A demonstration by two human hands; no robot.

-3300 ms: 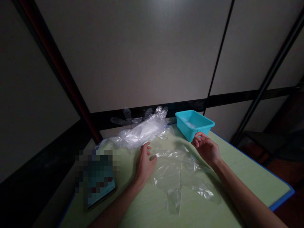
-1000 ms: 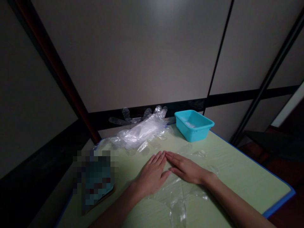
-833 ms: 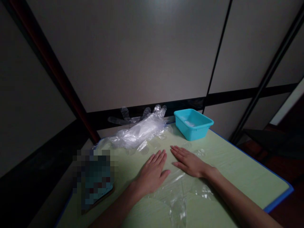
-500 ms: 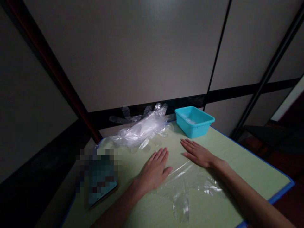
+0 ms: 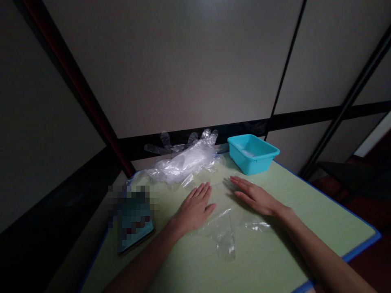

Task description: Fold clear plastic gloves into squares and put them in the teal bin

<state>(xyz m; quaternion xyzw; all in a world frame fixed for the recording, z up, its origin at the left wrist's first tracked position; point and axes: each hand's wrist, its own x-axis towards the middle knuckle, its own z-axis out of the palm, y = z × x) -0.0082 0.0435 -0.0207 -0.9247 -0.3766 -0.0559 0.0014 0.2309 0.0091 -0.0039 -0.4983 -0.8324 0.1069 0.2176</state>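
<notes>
A clear plastic glove lies flattened on the green table in front of me. My left hand rests flat on its left part, fingers stretched out together. My right hand lies flat on its right part, fingers extended and pointing left toward the other hand. Neither hand grips anything. The room is dim.
A heap of clear plastic gloves lies at the table's far left edge. A turquoise tub stands at the far right corner. A blurred-out flat device lies at the left edge. A panelled wall rises just behind the table.
My hands went from pinching the glove to pressing flat on it, fingertips meeting. Since then they have slid apart, the right hand moving right, and the glove lies smoother.
</notes>
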